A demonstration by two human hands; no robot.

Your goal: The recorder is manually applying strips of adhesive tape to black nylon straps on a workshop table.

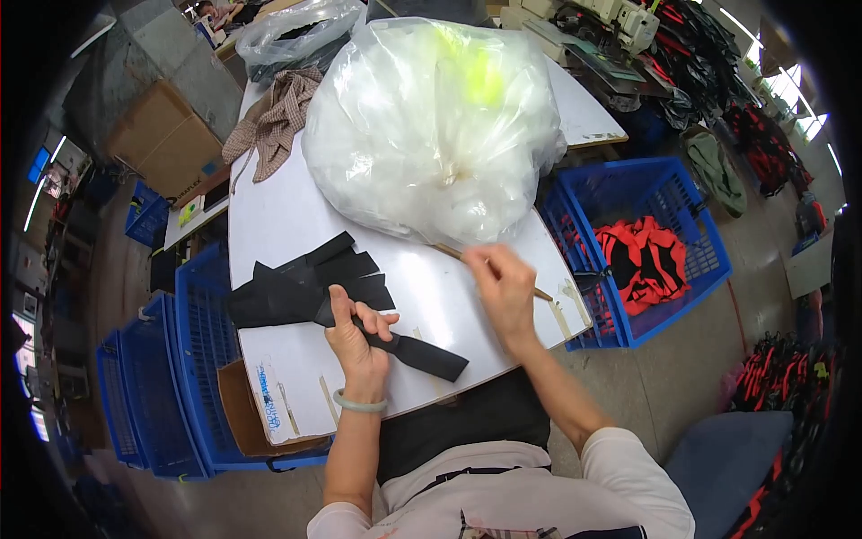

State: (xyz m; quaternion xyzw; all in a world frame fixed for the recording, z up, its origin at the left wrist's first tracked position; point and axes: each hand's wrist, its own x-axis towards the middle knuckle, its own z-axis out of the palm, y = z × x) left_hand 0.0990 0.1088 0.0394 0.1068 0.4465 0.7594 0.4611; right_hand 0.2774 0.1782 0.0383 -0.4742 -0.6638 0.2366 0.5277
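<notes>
Left hand [357,334] grips the black fabric strip [409,349]; we note its long axis running from the black pile [305,283] beyond the knuckles down toward our right wrist side. Right hand [505,289] pinches a thin wooden stick [449,253], angled across the white table [296,216], just below the clear plastic bag [431,126].

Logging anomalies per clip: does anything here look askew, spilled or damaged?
Nothing spilled or damaged. The left hand grips a black fabric strip, the right hand a thin wooden stick. Only the checked cloth lies crumpled at the white table edge.
</notes>
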